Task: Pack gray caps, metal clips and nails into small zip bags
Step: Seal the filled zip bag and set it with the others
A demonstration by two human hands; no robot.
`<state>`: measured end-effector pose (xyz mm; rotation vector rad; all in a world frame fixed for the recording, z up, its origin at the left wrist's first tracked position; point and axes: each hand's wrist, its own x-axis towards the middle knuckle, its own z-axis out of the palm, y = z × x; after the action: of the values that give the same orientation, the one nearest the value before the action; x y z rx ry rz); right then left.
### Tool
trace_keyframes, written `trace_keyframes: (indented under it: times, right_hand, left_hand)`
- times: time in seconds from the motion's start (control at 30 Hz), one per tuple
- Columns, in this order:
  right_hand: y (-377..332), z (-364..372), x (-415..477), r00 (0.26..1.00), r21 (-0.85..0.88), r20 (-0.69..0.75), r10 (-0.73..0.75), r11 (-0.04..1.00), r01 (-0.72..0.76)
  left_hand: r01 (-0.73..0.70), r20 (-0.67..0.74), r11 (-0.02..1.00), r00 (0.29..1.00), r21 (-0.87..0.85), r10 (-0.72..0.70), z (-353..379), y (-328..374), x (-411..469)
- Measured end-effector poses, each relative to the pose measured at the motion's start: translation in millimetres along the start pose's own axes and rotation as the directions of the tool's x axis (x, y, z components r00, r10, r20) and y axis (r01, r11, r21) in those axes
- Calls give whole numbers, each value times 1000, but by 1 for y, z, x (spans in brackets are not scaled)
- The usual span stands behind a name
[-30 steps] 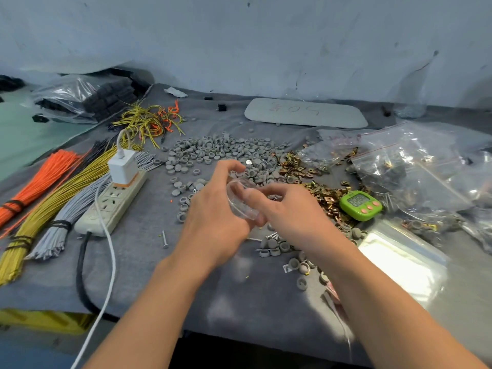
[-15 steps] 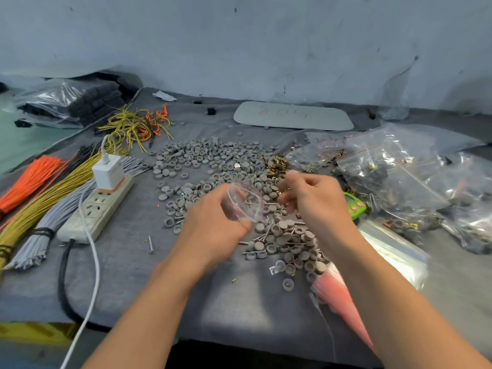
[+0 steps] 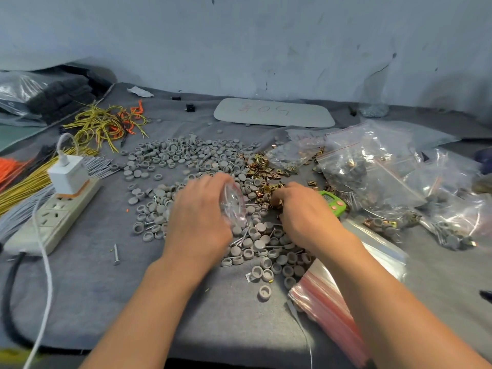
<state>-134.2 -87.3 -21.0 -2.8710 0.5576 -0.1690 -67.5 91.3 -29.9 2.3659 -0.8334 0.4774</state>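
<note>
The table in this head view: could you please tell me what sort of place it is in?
Probably a small workshop packing bench: loose gray caps and metal clips heaped on a cloth-covered table, with filled zip bags at the right.

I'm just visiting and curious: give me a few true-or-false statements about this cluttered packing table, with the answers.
1. The left hand grips a small clear zip bag. True.
2. A white charger is plugged into the pale power strip. True.
3. The right hand rests on the power strip. False: it reaches into the brass-coloured metal clips.
4. The green timer lies left of the round gray caps. False: it lies to their right, beside the right hand.
</note>
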Motion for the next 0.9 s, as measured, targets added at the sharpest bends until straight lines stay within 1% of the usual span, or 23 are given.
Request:
trace_keyframes:
  times: [0.03, 0.1, 0.17, 0.23, 0.3, 0.37, 0.43, 0.5, 0.53, 0.6, 0.63, 0.67, 0.77, 0.9]
  right_hand:
    - [0, -1, 0, 1000, 21, -6, 8, 1000, -8]
    - [1, -1, -2, 1000, 65, -14, 25, 998, -24]
    - [0, -1, -4, 997, 114, -39, 71, 991, -66]
    - [1, -1, -6, 988, 193, -95, 126, 976, -106]
    - [1, 0, -9, 973, 330, -142, 180, 936, -125]
    - [4, -1, -13, 964, 473, -182, 195, 877, -88]
    - [4, -3, -18, 966, 597, -174, 189, 801, -49]
    - [1, -4, -25, 975, 710, -122, 187, 703, -46]
    - [-1, -4, -27, 979, 775, -80, 187, 629, -57]
    - [-4, -4, -32, 983, 910, 36, 180, 400, -107]
    - [-5, -4, -33, 982, 943, 85, 168, 304, -133]
    - [-6, -4, -35, 980, 955, 118, 157, 251, -156]
    - [-6, -4, -37, 973, 959, 173, 151, 197, -201]
    - [-5, -6, -38, 952, 979, 149, 267, 97, -180]
  left_hand:
    - [11, 65, 1000, 998, 1, -11, 4, 1, -1]
    - [39, 132, 999, 991, -26, -35, 9, 3, -2]
    - [53, 140, 996, 989, -67, -44, 10, 4, -1]
    - [71, 138, 993, 989, -94, -58, 11, 4, -1]
    - [82, 135, 990, 989, -111, -67, 11, 2, -2]
    - [89, 140, 988, 988, -130, -70, 12, 2, -2]
    - [92, 144, 987, 987, -133, -72, 11, 1, -3]
    - [102, 149, 987, 985, -125, -83, 11, 0, -3]
    - [109, 154, 986, 984, -125, -90, 10, 0, -4]
    - [119, 168, 984, 981, -129, -96, 9, -1, -4]
    - [121, 182, 984, 979, -133, -96, 8, -2, -4]
    - [127, 203, 982, 974, -139, -97, 6, -2, -5]
    - [149, 290, 979, 951, -139, -104, 2, -7, -7]
    - [149, 354, 982, 930, -117, -99, 0, -10, -9]
